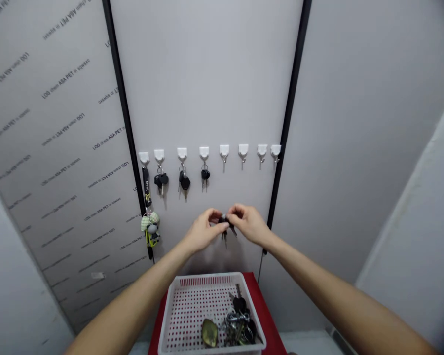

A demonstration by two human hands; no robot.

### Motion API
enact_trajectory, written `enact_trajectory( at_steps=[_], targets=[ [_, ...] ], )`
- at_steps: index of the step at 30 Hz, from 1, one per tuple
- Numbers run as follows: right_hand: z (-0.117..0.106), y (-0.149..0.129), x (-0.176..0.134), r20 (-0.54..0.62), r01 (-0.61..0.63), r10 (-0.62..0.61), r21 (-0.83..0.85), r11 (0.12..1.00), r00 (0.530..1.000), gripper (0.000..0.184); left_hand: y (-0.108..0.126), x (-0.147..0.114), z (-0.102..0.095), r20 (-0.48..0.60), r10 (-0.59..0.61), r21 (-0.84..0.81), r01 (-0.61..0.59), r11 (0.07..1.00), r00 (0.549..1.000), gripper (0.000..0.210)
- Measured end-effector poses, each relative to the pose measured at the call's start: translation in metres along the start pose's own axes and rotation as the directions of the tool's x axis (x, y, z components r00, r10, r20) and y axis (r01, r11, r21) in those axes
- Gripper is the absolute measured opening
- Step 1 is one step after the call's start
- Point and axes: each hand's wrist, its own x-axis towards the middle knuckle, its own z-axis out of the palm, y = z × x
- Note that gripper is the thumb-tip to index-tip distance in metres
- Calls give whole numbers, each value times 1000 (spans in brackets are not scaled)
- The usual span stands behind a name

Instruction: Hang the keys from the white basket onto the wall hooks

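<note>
Between my two hands is a small bunch of dark keys [225, 235], held up in front of the wall panel below the row of hooks. My left hand [206, 230] has thumb and fingers closed on its left side. My right hand [247, 223] pinches it from the right, near the ring at the top. The key blades hang downward under the fingers. Below, a white perforated basket [192, 279] contains more keys [240, 303] on its right side and an olive-green oval object [209, 333].
Several white hooks [224, 151] line the panel. On the left ones hang key bunches [184, 181] and a black strap with plush charms [150, 224]; those on the right carry nothing. The basket rests on a red surface [257, 296]. Black strips [294, 74] border the panel.
</note>
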Motion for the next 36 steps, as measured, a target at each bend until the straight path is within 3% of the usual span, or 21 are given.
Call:
enact_trajectory(
  at_steps=[6,11,14,17,23,26,28,29,32,34,36],
  targets=[
    [-29,-31,53,-273,12,10,81,997,962,12,25,43,-10,-251,96,-74,-118,990,963,26],
    [-38,-38,93,-436,13,5,38,999,900,15,44,72,-22,-381,93,67,-72,995,920,32],
    [-39,-38,108,-467,-51,12,-71,996,884,14,51,76,-25,-388,71,172,-3,985,919,34],
    [-37,-35,112,-431,-102,27,-153,983,902,15,51,72,-22,-346,45,202,28,979,937,34],
    [-27,-15,70,-381,-26,-49,-192,981,923,26,18,35,0,-231,-13,58,27,998,973,42],
    [-11,14,23,-262,-25,-48,-270,963,964,28,-18,1,21,-108,-110,5,111,994,988,40],
    [5,39,-15,-54,-46,30,-312,949,998,27,-45,-26,39,1,-202,33,201,979,979,35],
    [12,51,-34,81,-51,82,-333,942,993,26,-57,-39,49,53,-248,66,244,968,967,33],
    [31,80,-83,435,2,185,-396,918,881,23,-87,-76,76,189,-363,203,326,923,912,30],
    [37,89,-102,548,92,190,-445,891,815,23,-97,-92,91,253,-396,288,322,902,883,30],
    [39,90,-112,592,178,182,-498,849,785,23,-101,-101,100,292,-384,340,280,898,876,29]
  ],
)
